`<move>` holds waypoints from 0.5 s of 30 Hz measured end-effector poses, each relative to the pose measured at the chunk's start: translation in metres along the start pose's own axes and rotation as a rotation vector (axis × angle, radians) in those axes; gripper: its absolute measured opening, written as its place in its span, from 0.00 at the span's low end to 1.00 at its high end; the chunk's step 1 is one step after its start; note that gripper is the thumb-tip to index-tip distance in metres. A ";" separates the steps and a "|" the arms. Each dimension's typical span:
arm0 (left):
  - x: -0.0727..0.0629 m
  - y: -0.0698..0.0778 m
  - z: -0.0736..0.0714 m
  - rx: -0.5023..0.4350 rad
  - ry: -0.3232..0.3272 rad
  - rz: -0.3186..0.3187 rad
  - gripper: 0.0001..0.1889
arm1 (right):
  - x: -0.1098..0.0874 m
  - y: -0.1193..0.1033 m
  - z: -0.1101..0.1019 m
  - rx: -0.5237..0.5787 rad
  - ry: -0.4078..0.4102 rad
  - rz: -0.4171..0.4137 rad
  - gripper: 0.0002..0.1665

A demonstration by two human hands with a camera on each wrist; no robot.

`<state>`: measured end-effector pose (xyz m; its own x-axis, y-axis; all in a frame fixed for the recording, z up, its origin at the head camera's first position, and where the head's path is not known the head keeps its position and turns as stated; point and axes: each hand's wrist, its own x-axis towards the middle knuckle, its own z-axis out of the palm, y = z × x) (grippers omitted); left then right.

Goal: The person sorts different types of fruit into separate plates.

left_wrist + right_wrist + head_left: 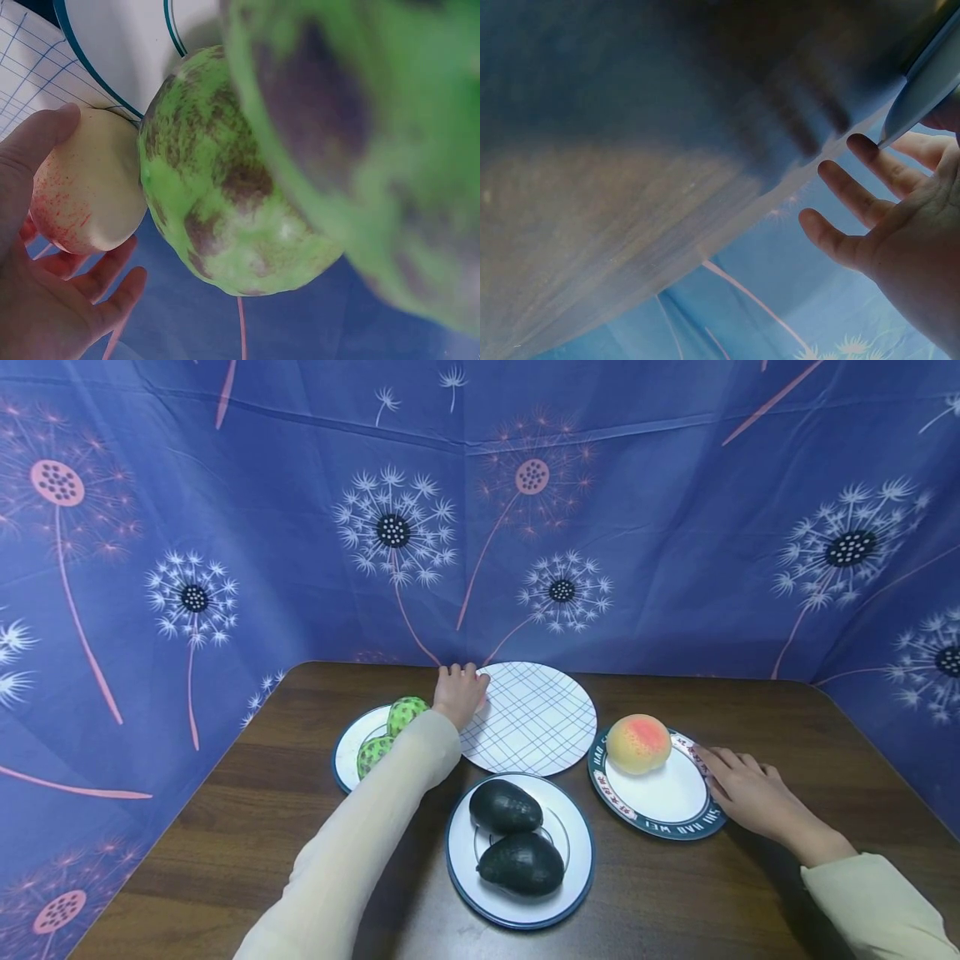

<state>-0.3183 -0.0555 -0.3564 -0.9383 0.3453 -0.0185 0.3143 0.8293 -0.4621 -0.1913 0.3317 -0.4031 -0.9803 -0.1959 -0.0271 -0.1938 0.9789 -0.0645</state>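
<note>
My left hand reaches between the left plate and the checked plate and holds a peach. In the left wrist view this pale peach with red speckles sits between thumb and curled fingers. The hand mostly hides it in the head view. Close beside it are two green fruits with dark patches, lying on the left plate. My right hand rests at the right rim of a green-edged plate, its fingers loosely extended. Another peach lies on that plate.
A white plate with a blue checked pattern lies at the back middle of the wooden table. In front of it, a blue-rimmed plate bears two dark avocados. A blue dandelion-print cloth hangs behind the table.
</note>
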 end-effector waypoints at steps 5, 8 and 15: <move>-0.001 0.000 -0.002 -0.004 0.030 -0.006 0.20 | 0.000 0.000 0.000 -0.002 0.011 -0.006 0.34; -0.001 0.000 -0.003 -0.002 0.062 -0.006 0.20 | 0.000 0.000 0.001 -0.005 0.013 -0.007 0.34; 0.001 0.003 -0.010 -0.020 0.119 0.013 0.21 | 0.000 0.000 0.001 -0.015 0.017 -0.007 0.34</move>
<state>-0.3170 -0.0480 -0.3489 -0.9109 0.4046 0.0812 0.3301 0.8324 -0.4451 -0.1914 0.3314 -0.4043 -0.9793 -0.2022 -0.0099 -0.2014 0.9783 -0.0494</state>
